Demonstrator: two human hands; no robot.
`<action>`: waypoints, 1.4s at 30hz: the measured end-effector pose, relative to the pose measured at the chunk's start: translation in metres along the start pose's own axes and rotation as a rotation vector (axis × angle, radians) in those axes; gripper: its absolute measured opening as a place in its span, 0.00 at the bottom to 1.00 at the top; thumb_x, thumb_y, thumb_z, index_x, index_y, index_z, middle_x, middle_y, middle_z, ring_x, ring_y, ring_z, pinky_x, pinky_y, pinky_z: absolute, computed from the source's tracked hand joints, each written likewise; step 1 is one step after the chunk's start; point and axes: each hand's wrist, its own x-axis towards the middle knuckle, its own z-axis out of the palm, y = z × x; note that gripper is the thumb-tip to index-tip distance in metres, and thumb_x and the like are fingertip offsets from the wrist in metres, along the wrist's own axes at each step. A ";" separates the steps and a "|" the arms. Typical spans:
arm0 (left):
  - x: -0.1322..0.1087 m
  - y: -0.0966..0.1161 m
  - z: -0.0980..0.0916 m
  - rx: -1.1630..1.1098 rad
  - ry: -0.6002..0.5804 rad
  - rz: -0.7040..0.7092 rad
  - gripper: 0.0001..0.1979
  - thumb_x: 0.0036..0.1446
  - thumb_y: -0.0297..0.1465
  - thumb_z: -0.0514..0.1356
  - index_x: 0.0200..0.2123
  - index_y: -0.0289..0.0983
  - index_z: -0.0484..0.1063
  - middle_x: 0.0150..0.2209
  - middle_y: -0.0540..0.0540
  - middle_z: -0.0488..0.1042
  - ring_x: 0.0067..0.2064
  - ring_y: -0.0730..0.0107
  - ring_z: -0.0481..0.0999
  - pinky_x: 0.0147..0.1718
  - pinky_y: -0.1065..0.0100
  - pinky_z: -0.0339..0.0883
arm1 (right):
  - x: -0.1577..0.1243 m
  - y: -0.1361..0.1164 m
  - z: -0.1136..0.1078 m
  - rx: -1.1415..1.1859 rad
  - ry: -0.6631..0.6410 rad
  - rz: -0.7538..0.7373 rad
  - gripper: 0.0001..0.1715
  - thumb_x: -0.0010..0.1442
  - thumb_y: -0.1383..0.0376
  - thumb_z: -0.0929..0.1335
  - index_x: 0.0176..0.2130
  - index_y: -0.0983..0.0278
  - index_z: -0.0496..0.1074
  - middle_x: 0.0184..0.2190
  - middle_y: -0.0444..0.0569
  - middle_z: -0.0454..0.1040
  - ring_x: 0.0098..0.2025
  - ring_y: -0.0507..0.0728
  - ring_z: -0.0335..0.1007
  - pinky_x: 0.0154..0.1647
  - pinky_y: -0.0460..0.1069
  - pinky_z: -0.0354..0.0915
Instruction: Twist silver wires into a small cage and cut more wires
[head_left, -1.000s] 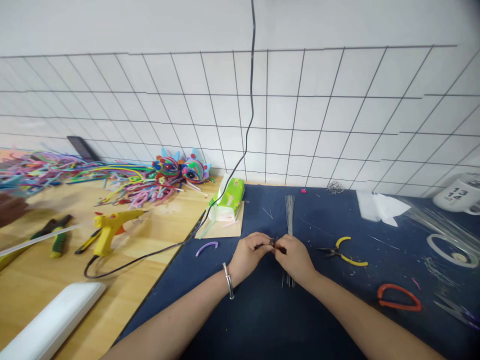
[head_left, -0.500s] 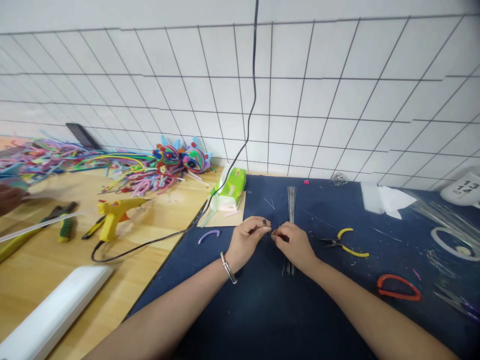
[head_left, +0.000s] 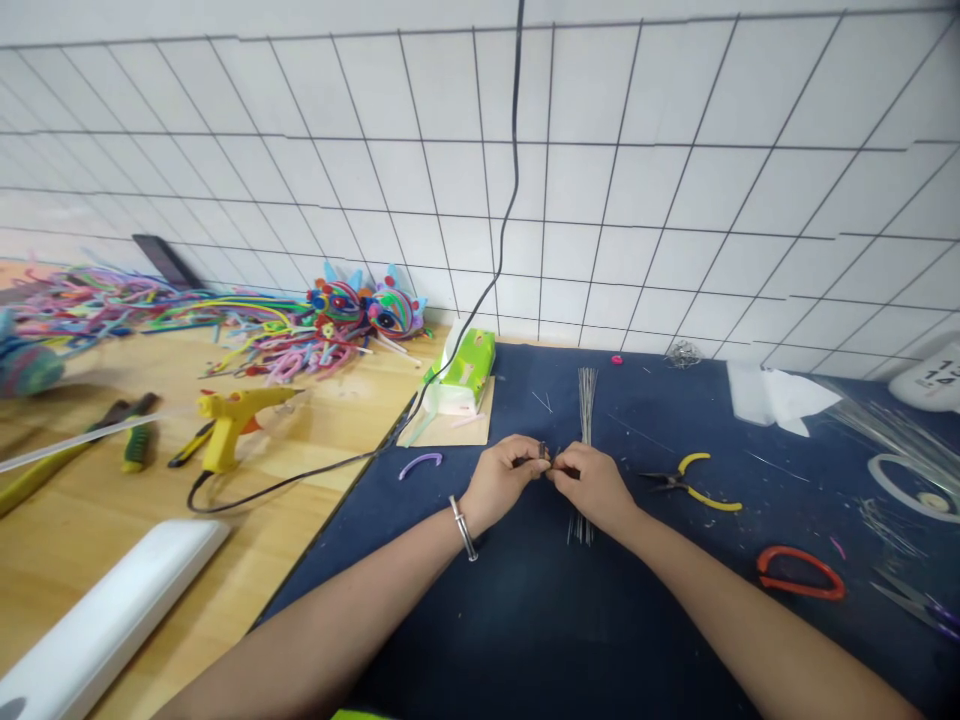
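Note:
My left hand (head_left: 504, 482) and my right hand (head_left: 592, 484) meet over the dark blue mat (head_left: 525, 620), fingertips pinched together on a small dark piece (head_left: 545, 459) that I cannot make out. A bundle of thin wires (head_left: 584, 420) lies on the mat just behind and under my right hand. A silver bangle (head_left: 463, 527) sits on my left wrist. Yellow-handled pliers (head_left: 690, 482) lie to the right of my right hand.
A yellow glue gun (head_left: 229, 421) with a black cord, green-handled pliers (head_left: 139, 440), and a heap of coloured pipe cleaners (head_left: 247, 340) lie on the wooden table at left. A green tissue pack (head_left: 461, 378), red loop (head_left: 799, 578), white mug (head_left: 934, 378) and purple curved piece (head_left: 420, 464) are about.
My fingertips parted slightly and have closed together again on the small piece. The camera tilted, shifting the view; a blurred hand at the far left edge is gone.

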 end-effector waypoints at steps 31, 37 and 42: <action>0.000 -0.003 0.004 -0.034 -0.012 -0.022 0.06 0.49 0.30 0.59 0.23 0.36 0.72 0.31 0.47 0.72 0.36 0.69 0.70 0.38 0.68 0.63 | -0.003 0.001 0.006 -0.163 -0.032 -0.055 0.09 0.54 0.69 0.65 0.23 0.65 0.68 0.24 0.44 0.66 0.30 0.50 0.61 0.33 0.45 0.55; -0.001 -0.004 0.005 -0.070 -0.016 -0.016 0.06 0.49 0.30 0.60 0.22 0.36 0.73 0.31 0.46 0.72 0.37 0.67 0.70 0.39 0.67 0.63 | -0.003 0.000 0.006 -0.167 -0.028 -0.059 0.08 0.53 0.71 0.64 0.23 0.66 0.66 0.24 0.44 0.65 0.30 0.50 0.60 0.33 0.45 0.55; 0.000 -0.002 0.006 -0.073 -0.014 -0.027 0.07 0.48 0.30 0.60 0.21 0.35 0.71 0.29 0.47 0.71 0.35 0.69 0.70 0.38 0.67 0.63 | -0.004 0.002 0.007 -0.166 -0.025 -0.056 0.09 0.54 0.71 0.63 0.23 0.66 0.67 0.24 0.44 0.65 0.31 0.50 0.60 0.34 0.45 0.55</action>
